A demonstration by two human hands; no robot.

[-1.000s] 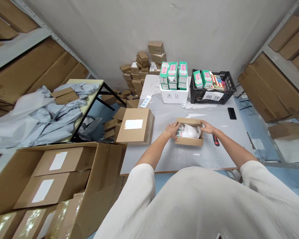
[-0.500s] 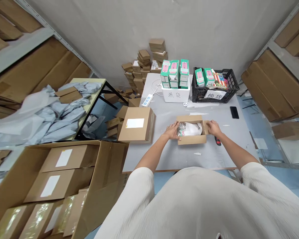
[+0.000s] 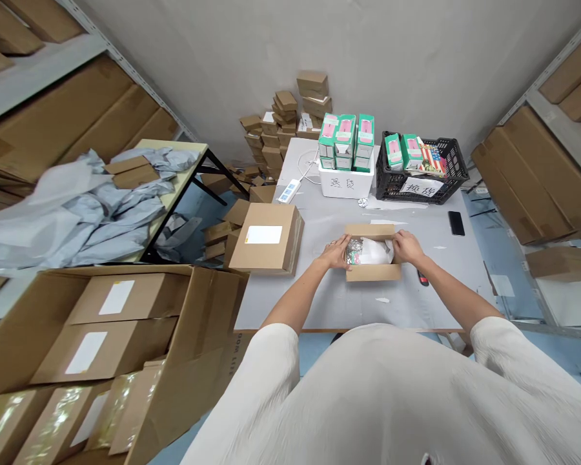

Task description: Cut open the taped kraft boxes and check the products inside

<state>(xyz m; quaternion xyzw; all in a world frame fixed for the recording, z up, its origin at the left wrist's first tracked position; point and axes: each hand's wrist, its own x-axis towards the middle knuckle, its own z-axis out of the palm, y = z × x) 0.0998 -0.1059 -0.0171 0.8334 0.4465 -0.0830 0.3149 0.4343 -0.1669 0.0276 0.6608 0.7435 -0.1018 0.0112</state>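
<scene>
A small cardboard box (image 3: 372, 274) lies on the grey table with its long flaps spread. Inside it is a white wrapped item (image 3: 375, 252), with shiny, patterned clear packaging (image 3: 356, 250) at its left end. My left hand (image 3: 337, 252) grips the left end of the box, fingers bent over the edge. At the opposite end, my right hand (image 3: 407, 247) is closed on the box's short right flap, which it mostly hides. A red and black cutter (image 3: 423, 278) rests on the table just below my right wrist.
A closed carton (image 3: 259, 239) with a white label stands on the table's left. Behind are a white bin (image 3: 346, 185) of green boxes, a black crate (image 3: 387, 187) and a power strip (image 3: 289, 191). A phone (image 3: 456, 223) lies at right. A large carton (image 3: 208, 323) of boxes stands lower left.
My right hand has moved slightly left and up, bringing the short right flap inward against the box. My left hand stays at the left end. The camera view has shifted a little.
</scene>
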